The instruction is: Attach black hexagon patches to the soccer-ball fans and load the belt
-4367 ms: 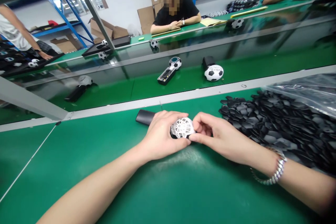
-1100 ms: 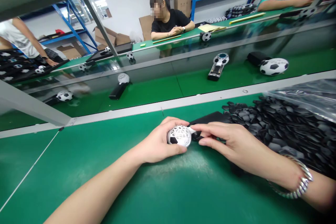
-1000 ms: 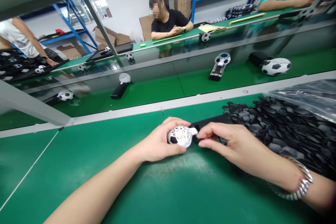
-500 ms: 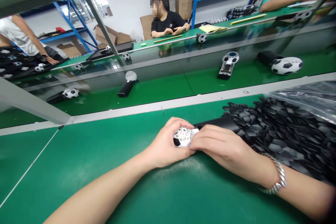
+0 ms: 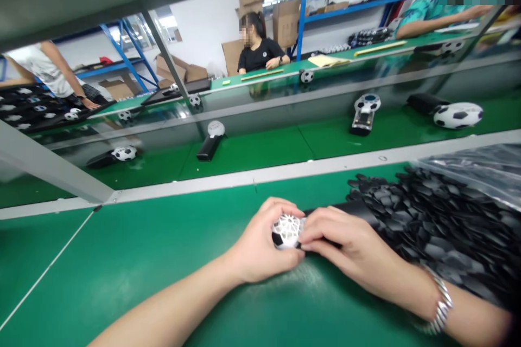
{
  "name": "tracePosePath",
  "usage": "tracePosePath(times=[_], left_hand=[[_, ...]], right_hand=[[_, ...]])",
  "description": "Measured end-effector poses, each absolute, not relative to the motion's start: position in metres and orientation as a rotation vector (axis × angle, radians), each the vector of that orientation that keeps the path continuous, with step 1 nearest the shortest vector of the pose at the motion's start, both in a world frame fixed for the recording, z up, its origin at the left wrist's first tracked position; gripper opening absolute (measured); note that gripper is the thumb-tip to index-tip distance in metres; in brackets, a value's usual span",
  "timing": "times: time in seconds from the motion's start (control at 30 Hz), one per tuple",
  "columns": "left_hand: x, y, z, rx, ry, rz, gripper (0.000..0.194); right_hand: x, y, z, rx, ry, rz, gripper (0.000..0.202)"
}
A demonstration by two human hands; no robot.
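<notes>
A white, ball-shaped head with a lattice face and a black patch (image 5: 288, 231) lies on the green table, joined to a black handle (image 5: 358, 211) that points right. My left hand (image 5: 266, 241) is wrapped round the head's left side, thumb below and fingers above. At the head's right edge, my right hand (image 5: 345, 241) has its fingertips pinched together; whatever is between them is too small to make out. My right forearm passes in front of a heap of black flat pieces (image 5: 443, 227).
Behind a pale metal rail (image 5: 228, 173), a green conveyor (image 5: 260, 146) carries several football-headed devices with black handles. Clear plastic film (image 5: 484, 168) lies over the heap's back. A slanted metal post (image 5: 52, 157) stands at left. Three people are at the far side.
The whole view has shifted, so the scene sits lower in the picture. My right fingers are slightly more bent at the head's edge. The devices on the conveyor have shifted a little rightward.
</notes>
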State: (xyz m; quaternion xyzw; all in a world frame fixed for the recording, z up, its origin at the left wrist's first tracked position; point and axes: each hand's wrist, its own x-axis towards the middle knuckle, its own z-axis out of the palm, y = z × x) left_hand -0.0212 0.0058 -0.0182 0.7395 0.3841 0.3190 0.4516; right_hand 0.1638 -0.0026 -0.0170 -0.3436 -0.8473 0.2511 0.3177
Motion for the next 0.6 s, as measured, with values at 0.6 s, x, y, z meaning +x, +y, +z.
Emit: tracePosePath(times=[0.6], left_hand=[[-0.007, 0.049, -0.029, 1.83, 1.14, 0.93, 0.049]], right_hand=[[0.184, 0.018, -0.026, -1.273, -2.145, 0.43, 0.021]])
